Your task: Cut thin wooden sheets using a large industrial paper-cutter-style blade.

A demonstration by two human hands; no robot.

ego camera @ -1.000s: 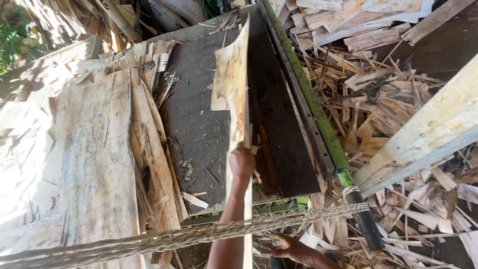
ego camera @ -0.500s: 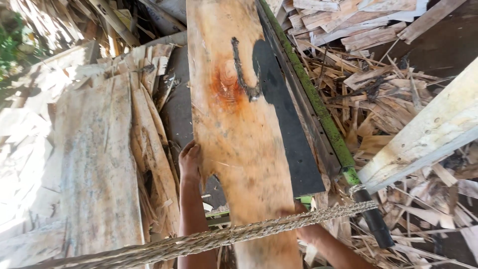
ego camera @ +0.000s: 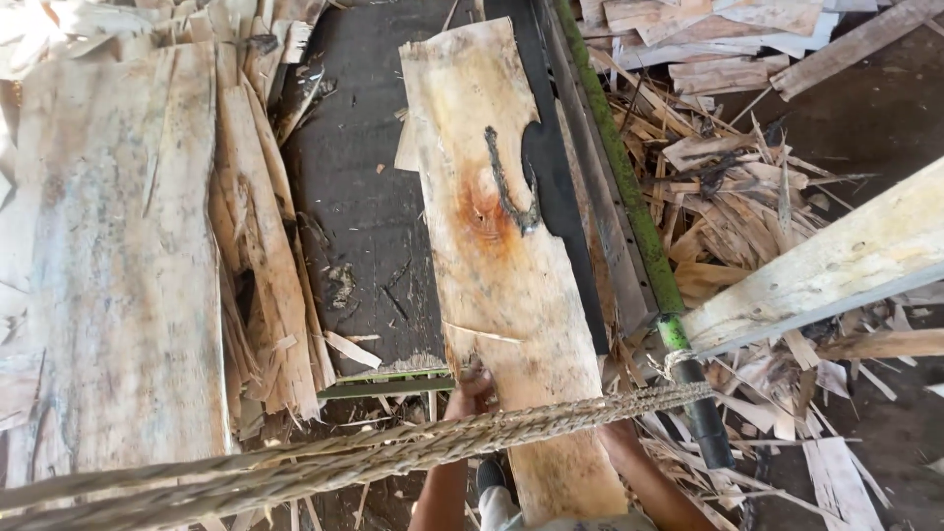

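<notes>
nearest the camera, a thick braided rope cuts across the bottom of the view, tied off at a green and black pole on the right. just behind the rope, the left hand is curled on the near left edge of a long thin wood sheet, fingers gripping it. the right hand sits under the sheet's right edge, mostly hidden by the rope and the wood, so i cannot tell how its fingers stand. the sheet lies flat and lengthwise on the dark counter, its near end hanging over the counter's front edge toward the person, with an orange stain and a dark split at mid-length. to the left, a stack of pale sheets. to the right, a pale beam slants over a heap of wood scraps.
</notes>
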